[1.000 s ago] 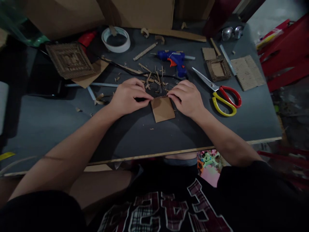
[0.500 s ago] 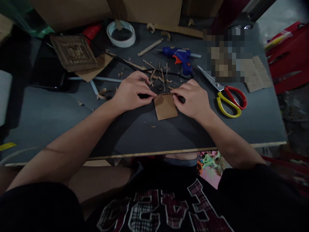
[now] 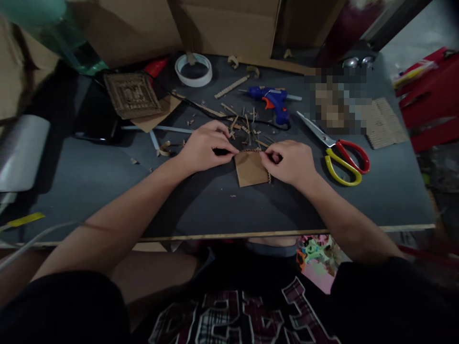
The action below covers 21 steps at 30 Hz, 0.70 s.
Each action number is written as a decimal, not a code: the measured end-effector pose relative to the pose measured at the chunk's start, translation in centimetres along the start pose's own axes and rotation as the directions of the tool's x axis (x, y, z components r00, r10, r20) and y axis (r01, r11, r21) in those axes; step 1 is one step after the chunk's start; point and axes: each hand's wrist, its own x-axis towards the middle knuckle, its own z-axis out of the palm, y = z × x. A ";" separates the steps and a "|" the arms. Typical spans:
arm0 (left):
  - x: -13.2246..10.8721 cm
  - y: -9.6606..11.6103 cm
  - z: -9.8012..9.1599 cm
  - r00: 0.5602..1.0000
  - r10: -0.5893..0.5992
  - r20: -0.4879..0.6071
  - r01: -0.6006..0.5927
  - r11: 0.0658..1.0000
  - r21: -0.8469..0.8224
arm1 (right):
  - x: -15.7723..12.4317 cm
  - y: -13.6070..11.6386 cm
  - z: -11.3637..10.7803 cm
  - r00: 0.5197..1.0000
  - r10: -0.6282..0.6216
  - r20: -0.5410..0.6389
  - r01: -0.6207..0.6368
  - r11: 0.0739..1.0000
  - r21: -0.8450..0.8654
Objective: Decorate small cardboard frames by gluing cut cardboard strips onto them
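A small brown cardboard square (image 3: 251, 172) lies flat on the dark table in front of me. Along its far edge runs a thin corrugated cardboard strip (image 3: 250, 150). My left hand (image 3: 206, 149) pinches the strip at the square's far left corner. At the far right corner my right hand (image 3: 291, 161) is closed on the strip, thumb against fingers. The strip's tail shows below the right hand, beside the square's right edge. Whether the strip is stuck to the square I cannot tell.
Cardboard scraps (image 3: 245, 126) lie beyond my hands, with a blue glue gun (image 3: 274, 100) behind. Scissors (image 3: 339, 148) rest at right beside corrugated sheets (image 3: 385, 123). A tape roll (image 3: 193, 71), a layered cardboard square (image 3: 132, 94) and a black box (image 3: 96, 122) are at back left.
The view has shifted, so the table sits lower and further right in the picture. My right hand has moved slightly towards me at the corner, and the strip's tail now shows.
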 end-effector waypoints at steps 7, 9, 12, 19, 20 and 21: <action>0.1 0.2 -0.1 1.000 -0.006 0.027 0.006 1.000 -0.015 | 0.1 1.2 -0.7 0.988 -0.149 0.033 0.146 0.986 0.079; 0.1 0.1 -0.1 0.999 -0.018 0.032 0.018 1.000 -0.004 | 0.1 1.6 -0.9 0.979 -0.197 0.056 0.191 0.976 0.106; 0.0 0.0 -0.1 0.999 -0.013 0.032 0.013 1.000 0.009 | 0.4 2.1 -1.3 0.963 -0.261 0.064 0.250 0.958 0.141; 0.0 -0.2 0.0 0.995 0.094 -0.012 -0.094 0.995 0.029 | 1.0 2.7 -1.7 0.876 -0.481 -0.003 0.473 0.860 0.190; 0.0 -0.2 0.0 0.994 0.108 -0.022 -0.107 0.994 0.031 | 0.9 2.7 -1.6 0.870 -0.494 0.003 0.486 0.856 0.176; 0.0 -0.2 0.0 0.992 0.121 -0.031 -0.120 0.992 0.033 | 0.9 2.8 -1.6 0.865 -0.501 0.013 0.493 0.855 0.160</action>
